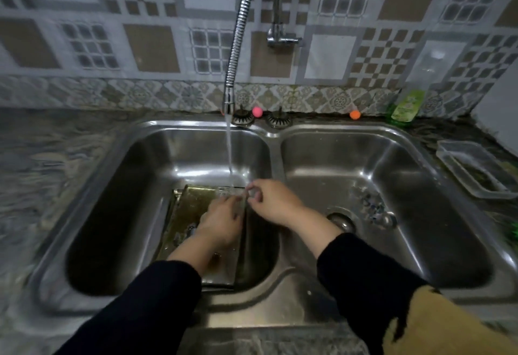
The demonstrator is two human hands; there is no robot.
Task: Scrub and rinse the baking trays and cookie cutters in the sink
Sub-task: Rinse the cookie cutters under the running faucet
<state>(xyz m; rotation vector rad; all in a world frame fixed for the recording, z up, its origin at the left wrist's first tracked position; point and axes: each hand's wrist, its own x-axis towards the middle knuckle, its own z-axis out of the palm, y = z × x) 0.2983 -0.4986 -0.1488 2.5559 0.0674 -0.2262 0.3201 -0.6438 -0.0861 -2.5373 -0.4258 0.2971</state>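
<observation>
A metal baking tray (187,209) lies in the left basin of a steel double sink (276,147), wet and brownish. Water runs from the flexible faucet (232,74) onto its far edge. My left hand (221,221) rests on the tray, fingers toward the stream. My right hand (270,200) is just right of it, thumb and fingers pinched on a small clear or metal piece (253,193) under the water; blur hides what it is. Several small cutter-like metal pieces (371,206) lie in the right basin near its drain.
A clear plastic container (476,169) sits on the counter right of the sink. A green dish-soap bottle (406,102) stands at the back right. Two drain strainers (243,117) and pink (257,112) and orange (355,114) balls rest on the sink's back ledge.
</observation>
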